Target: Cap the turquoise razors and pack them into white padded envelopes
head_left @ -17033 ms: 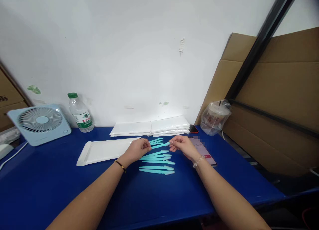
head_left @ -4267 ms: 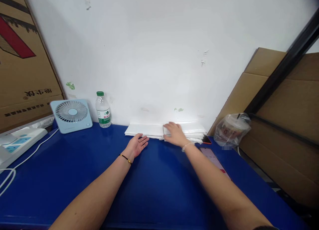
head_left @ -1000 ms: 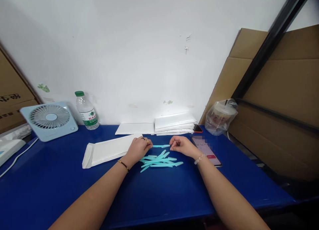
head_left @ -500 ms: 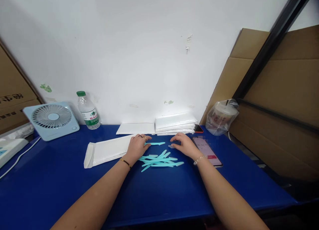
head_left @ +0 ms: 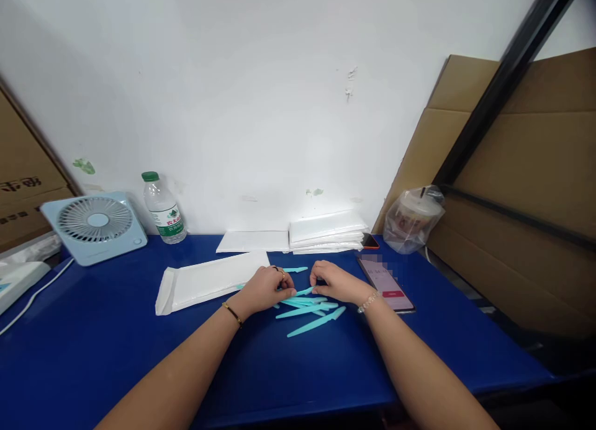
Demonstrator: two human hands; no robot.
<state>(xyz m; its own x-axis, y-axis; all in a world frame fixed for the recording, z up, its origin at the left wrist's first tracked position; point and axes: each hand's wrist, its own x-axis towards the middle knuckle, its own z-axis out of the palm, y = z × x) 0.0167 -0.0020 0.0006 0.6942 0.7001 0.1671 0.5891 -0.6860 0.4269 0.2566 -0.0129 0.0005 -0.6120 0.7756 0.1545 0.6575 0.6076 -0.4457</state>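
Between my two hands is a teal eyebrow razor (head_left: 304, 291). My left hand (head_left: 267, 287) pinches its left end, and my right hand (head_left: 336, 282) closes finger and thumb on its right end. A small clear piece seen earlier at my right fingertips is hidden now. Just below lies a loose pile of teal eyebrow razors (head_left: 307, 310), with one razor (head_left: 314, 322) apart at the front. Another razor (head_left: 296, 270) rests behind my left fingers. A white padded envelope (head_left: 205, 281) lies flat left of my left hand.
White envelopes (head_left: 328, 228) are stacked against the wall. On the right are a phone (head_left: 395, 293) with a lit screen and a bagged drink cup (head_left: 413, 219). A water bottle (head_left: 166, 213) and a blue fan (head_left: 95, 225) stand at the left. Cardboard (head_left: 535, 200) borders the right side.
Both hands came closer together and nearer to me, and now meet at one razor. The pile has spread, with one razor shifted toward the front. My left hand has left the razor at the back.
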